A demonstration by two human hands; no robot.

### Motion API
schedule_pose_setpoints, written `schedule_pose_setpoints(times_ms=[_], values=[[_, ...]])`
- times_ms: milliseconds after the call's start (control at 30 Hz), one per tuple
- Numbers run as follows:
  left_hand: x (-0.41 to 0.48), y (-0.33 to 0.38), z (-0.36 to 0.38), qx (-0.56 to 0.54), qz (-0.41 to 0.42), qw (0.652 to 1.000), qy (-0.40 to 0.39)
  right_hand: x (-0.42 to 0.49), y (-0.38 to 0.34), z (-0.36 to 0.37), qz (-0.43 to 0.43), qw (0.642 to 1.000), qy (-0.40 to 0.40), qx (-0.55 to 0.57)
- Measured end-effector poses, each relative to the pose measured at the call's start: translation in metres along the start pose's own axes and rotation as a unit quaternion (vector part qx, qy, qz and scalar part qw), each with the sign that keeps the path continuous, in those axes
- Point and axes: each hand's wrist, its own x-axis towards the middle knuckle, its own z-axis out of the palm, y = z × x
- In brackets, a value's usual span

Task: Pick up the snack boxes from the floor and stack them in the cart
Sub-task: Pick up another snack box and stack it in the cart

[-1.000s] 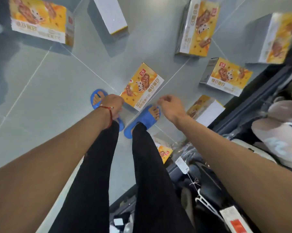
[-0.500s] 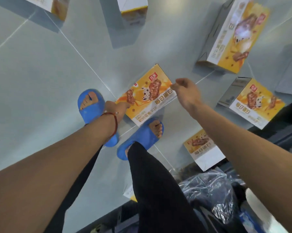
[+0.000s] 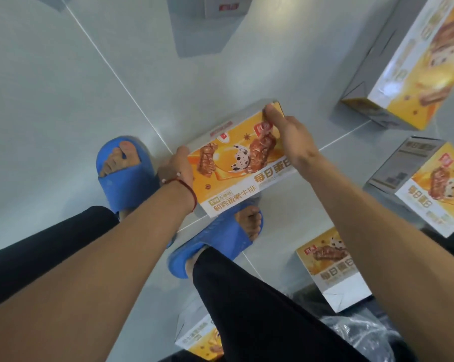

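both left hand [image 3: 178, 166] and right hand [image 3: 291, 138] now on snack box [image 3: 231, 186]

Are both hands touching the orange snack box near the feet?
Touching. The head view shows the right hand gripping the snack box at its far corner, the left hand holding its left edge.

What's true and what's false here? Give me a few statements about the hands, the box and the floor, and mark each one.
1. The left hand and right hand hold one box between them. True.
2. A red string is round the left wrist. True.
3. The person is barefoot. False: the feet are in blue sandals.
4. The held box is the only one in view. False: other boxes lie on the floor.
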Motion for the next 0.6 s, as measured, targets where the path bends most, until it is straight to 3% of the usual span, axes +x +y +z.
schedule_pose_setpoints(times_ms=[100, 233, 467, 600], values=[[-0.035, 0.009, -0.012, 0.03, 0.091, 0.994, 0.045, -0.033, -0.002, -0.005, 0.04, 0.998, 0.013, 0.055], [-0.106, 0.015, -0.053, 0.02, 0.151, 0.988, 0.034, -0.105, -0.021, -0.017, 0.066, 0.989, 0.031, 0.129], [-0.228, 0.044, -0.134, 0.037, 0.184, 0.98, 0.059, -0.246, -0.073, -0.039, 0.027, 0.981, 0.084, 0.171], [-0.291, 0.07, -0.194, 0.061, 0.212, 0.974, 0.054, -0.324, -0.112, -0.048, 0.016, 0.978, 0.074, 0.193]])
